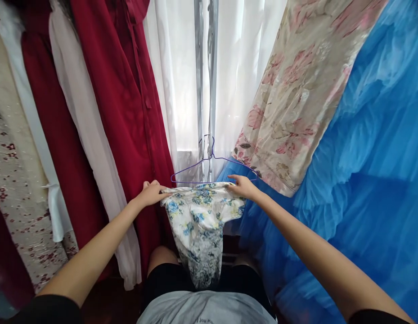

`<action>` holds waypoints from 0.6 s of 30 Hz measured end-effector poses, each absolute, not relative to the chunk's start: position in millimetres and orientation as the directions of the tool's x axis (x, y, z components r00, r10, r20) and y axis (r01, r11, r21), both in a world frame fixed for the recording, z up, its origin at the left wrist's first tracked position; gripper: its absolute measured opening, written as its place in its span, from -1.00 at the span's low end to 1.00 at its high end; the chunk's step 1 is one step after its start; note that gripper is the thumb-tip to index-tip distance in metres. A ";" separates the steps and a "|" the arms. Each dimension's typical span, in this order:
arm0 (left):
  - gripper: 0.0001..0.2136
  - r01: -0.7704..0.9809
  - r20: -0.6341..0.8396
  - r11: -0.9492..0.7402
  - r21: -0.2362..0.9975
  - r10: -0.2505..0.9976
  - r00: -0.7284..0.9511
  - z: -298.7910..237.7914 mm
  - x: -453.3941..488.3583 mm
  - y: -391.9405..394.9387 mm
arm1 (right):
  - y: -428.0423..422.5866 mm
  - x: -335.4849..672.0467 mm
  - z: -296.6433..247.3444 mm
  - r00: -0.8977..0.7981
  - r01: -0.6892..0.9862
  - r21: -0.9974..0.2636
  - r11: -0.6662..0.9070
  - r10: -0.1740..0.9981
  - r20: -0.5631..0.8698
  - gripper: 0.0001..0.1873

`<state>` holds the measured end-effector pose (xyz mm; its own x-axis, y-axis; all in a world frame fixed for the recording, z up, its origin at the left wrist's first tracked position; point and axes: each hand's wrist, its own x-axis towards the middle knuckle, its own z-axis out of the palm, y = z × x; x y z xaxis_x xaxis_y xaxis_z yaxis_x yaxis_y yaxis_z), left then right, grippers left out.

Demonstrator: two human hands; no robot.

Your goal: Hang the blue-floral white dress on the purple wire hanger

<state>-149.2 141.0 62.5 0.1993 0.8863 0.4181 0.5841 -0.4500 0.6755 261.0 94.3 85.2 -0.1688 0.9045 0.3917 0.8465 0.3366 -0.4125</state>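
Note:
A white floral garment [198, 216] with blue and yellow flowers hangs down in front of my lap, draped over the bottom bar of a purple wire hanger [225, 158]. My left hand [153, 193] pinches the garment's top edge at its left end. At the right end, my right hand [240, 186] grips the same edge, thumb and fingers closed on the cloth. The hanger's hook is up by a grey metal pole [213, 90]; whether it hangs from something there I cannot tell. The garment's lower part narrows toward my thighs.
Long dark red dresses [117, 90] and a pale pink one [83, 108] hang on the left. To the right are a beige dress with pink flowers [293, 103] and a ruffled blue tulle gown [370, 216]. White curtains [182, 81] hang behind the pole.

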 end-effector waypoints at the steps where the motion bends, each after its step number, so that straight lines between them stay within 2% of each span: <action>1: -0.89 0.649 0.443 -0.480 0.591 0.865 0.237 72.0 -149.2 148.0 | 101.3 258.9 82.4 -0.168 0.857 -0.394 0.332 0.903 0.395 -0.67; 3: -0.93 0.739 0.463 -0.531 0.415 0.822 0.331 89.8 -147.0 158.2 | 107.5 255.7 78.9 -0.160 0.874 -0.371 0.314 0.907 0.390 -0.76; 6: -0.89 0.780 0.500 -0.582 0.230 0.759 0.418 110.0 -142.1 164.4 | 101.2 251.9 77.1 -0.133 0.905 -0.326 0.273 0.910 0.394 -0.70; 10: -0.94 0.743 0.574 -0.654 0.144 0.666 0.475 125.0 -144.9 158.9 | 84.0 244.3 78.2 -0.123 0.931 -0.276 0.241 0.916 0.383 -0.76; 14: -0.90 0.740 0.572 -0.667 0.088 0.641 0.511 135.0 -166.4 141.8 | 77.3 234.9 80.8 -0.103 0.944 -0.257 0.208 0.924 0.367 -0.76; 18: -0.80 0.766 0.502 -0.631 -0.125 0.625 0.597 147.9 -187.3 125.0 | 79.0 228.1 82.9 -0.118 0.941 -0.262 0.215 0.933 0.341 -0.74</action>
